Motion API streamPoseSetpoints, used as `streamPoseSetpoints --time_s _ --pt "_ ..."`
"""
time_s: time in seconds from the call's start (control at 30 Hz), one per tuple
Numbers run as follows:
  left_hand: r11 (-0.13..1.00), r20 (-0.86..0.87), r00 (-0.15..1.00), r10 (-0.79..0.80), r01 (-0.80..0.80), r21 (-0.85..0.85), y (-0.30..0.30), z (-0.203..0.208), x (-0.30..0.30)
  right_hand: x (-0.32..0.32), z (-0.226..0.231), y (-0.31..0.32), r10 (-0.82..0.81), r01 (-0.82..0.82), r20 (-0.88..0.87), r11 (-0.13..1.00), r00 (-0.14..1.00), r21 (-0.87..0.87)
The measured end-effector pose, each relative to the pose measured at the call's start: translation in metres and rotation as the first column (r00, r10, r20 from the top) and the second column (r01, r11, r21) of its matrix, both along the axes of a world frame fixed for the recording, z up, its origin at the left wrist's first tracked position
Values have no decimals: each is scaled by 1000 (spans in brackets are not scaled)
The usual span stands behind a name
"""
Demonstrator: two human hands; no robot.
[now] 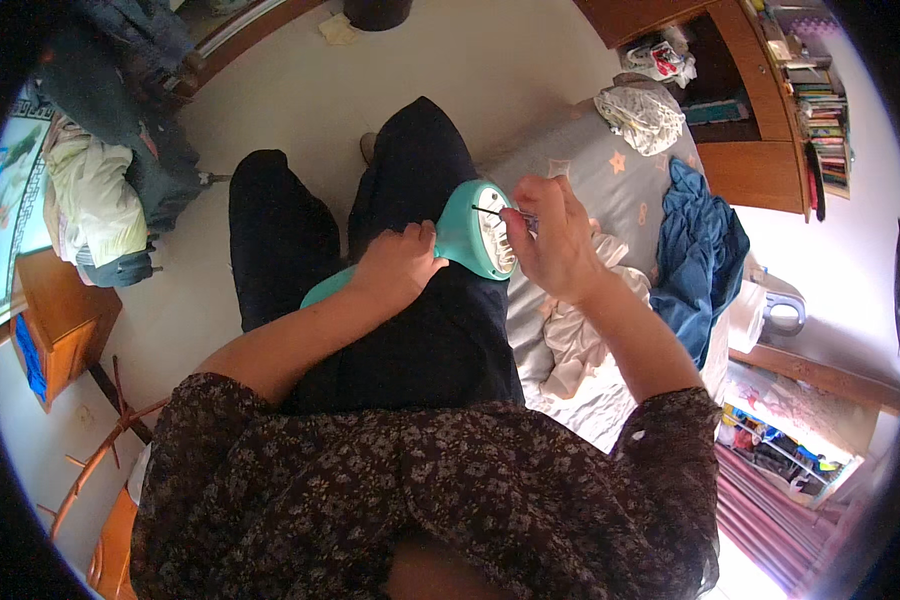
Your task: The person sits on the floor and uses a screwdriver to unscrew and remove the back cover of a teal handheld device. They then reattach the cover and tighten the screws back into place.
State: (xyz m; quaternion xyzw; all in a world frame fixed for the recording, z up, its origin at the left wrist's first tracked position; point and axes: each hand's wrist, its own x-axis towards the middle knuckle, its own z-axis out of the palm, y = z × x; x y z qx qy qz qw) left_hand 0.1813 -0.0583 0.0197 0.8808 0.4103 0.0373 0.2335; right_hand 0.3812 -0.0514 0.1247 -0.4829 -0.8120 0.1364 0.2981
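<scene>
Handle (322, 288) of the turquoise device (458, 226) points toward the lower left, and its round head toward the upper right, so the long axis runs slantwise over the person's lap in dark trousers (410, 350). The head is above the right thigh, just beside the left edge of the bed (595, 185). Its inner side, pale with shiny parts, is turned to the right, where the right hand (555, 240) is.

The left hand (398, 268) has its fingers closed around the device next to the head. The right hand is nearer to the inner side: thumb and forefinger are narrow together, pinching a thin dark tool (487, 211). The shaft of this tool goes leftward from the fingers, across the face, and its end is at the upper left part of the rim. Whether the tip is touching or only above the surface, I cannot tell; the other right fingers are partly hidden.

On the bed, a beige cloth (577, 350) lies crumpled to the near side of the right hand, a blue cloth (695, 235) along the right edge, and a whitish bundle (640, 117) near the far right corner.
</scene>
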Motion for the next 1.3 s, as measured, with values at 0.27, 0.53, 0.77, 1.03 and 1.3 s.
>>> streamPoseSetpoints --time_s 0.27,0.53,0.77,1.03,1.3 --pt "999 16 999 31 -31 -26 2 -9 7 3 6 20 -28 33 168 999 985 -25" --pt "1000 0 1000 -5 5 23 4 -4 3 -80 -27 3 -544 475 -812 784 213 -401" --pt "998 -25 998 60 -60 3 4 -7 -4 -69 -35 23 -403 146 -889 914 218 -378" --pt "997 8 999 45 -45 -58 4 -13 -6 -25 -20 54 -222 -487 -748 638 625 -596" --pt "999 -27 999 35 -36 -21 6 -6 -1 -30 -29 34 -283 -132 -769 894 573 -428"
